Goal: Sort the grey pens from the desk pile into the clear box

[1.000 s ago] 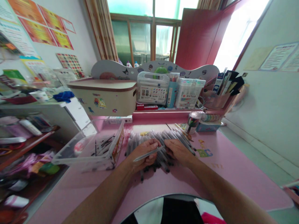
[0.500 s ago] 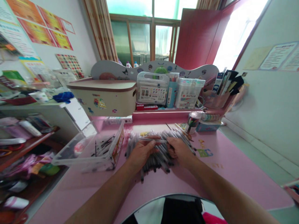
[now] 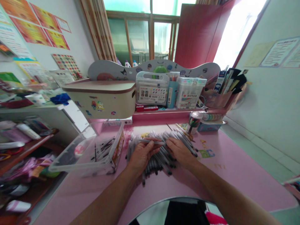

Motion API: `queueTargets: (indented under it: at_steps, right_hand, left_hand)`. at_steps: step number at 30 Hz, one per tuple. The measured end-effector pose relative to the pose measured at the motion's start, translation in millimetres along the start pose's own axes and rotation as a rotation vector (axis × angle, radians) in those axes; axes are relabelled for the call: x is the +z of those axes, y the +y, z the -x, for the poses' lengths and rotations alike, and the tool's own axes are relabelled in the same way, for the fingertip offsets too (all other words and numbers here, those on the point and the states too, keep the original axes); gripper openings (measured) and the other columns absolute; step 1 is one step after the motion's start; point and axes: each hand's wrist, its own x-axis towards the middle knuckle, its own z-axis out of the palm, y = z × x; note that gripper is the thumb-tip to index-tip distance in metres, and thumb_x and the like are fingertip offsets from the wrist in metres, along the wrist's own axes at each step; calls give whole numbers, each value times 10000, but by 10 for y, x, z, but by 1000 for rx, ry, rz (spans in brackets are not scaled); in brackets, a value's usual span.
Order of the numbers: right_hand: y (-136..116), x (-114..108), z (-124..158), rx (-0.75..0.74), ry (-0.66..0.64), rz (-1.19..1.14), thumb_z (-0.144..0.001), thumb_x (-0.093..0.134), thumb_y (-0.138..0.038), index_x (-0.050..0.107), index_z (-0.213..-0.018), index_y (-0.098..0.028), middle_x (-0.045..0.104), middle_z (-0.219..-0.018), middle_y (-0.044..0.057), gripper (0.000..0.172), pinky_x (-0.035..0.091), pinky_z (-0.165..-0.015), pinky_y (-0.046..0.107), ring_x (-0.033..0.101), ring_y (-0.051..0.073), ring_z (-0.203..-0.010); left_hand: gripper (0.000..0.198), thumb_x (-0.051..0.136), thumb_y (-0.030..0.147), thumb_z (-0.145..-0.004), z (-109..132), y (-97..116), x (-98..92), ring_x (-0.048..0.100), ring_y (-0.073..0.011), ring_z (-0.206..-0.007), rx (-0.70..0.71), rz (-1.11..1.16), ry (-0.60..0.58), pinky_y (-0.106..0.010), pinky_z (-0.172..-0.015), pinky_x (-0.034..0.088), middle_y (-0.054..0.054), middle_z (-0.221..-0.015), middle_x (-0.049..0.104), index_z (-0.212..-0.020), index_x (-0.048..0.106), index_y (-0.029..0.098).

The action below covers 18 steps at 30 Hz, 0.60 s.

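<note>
A slim clear pen (image 3: 144,141) lies almost level above a heap of similar pens. My left hand (image 3: 140,154) is closed on it, thumb on top and fingers underneath. At the pen's right end, my right hand (image 3: 180,151) pinches with thumb and forefinger. The heap of pens (image 3: 156,164) has clear barrels and dark tips; they lie side by side on the pink desk (image 3: 150,187), partly hidden under both hands. To the left stands a clear plastic bin (image 3: 67,167) holding several loose pens (image 3: 105,148).
Behind the heap, a can of pens (image 3: 195,122) stands beside a blue tissue box (image 3: 209,126). On the raised shelf sit a lidded cream box (image 3: 103,101), marker cases (image 3: 152,90) and a pen holder (image 3: 215,99). The desk's curved front edge is near my body.
The view has shifted slightly. Both hands remain over the heap with the pen between them; the right fingers sit a little closer to the left hand.
</note>
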Motion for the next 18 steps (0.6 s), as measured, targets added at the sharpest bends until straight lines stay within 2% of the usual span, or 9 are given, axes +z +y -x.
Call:
queueTargets:
  at_steps: [3,5,9,11,15,18]
  right_hand:
    - [-12,4,5,-23,11,-35,-885,536,-466,485,-829,-230,347,-563,-80,248,229,-453,241,278,103,-472]
    - [-17,1,4,-12,20,-64,-897,499,-485,498,-880,-230,377,-590,-76,256,217,-441,237,272,101,-469]
    - [-12,-26,-5,17,-4,-5,-931,426,-525,497,-727,-209,376,-578,-50,383,178,-424,251,286,100,-473]
    - [-12,-36,-5,6,-11,7,-915,485,-486,475,-700,-212,340,-559,-60,348,176,-427,252,283,96,-466]
    - [-23,-38,-5,-12,12,-59,-861,559,-349,510,-822,-224,349,-570,-81,140,193,-434,237,252,85,-450]
    - [-17,-41,-11,-6,11,-65,-903,495,-408,529,-820,-217,392,-587,-62,211,202,-438,244,268,96,-464]
  left_hand:
    - [281,810,341,-725,-5,12,-4,721,-176,-871,13,5,13,-256,-755,573,-72,-944,760,-898,711,143]
    - [279,809,343,-726,-7,31,-9,721,-173,-865,21,8,19,-254,-755,573,-67,-930,762,-901,710,148]
    - [244,790,327,-751,-1,56,-22,717,-158,-861,37,-2,7,-237,-758,571,-63,-967,758,-903,719,150]
    - [235,786,321,-757,1,57,-24,717,-155,-859,40,-6,-5,-228,-750,571,-63,-973,756,-903,723,149]
    - [226,786,311,-757,-1,59,-20,720,-161,-846,46,-12,-3,-233,-749,574,-63,-935,757,-899,720,147]
    - [234,779,313,-762,2,65,-20,720,-171,-855,46,-36,-13,-234,-746,574,-79,-959,756,-906,720,138]
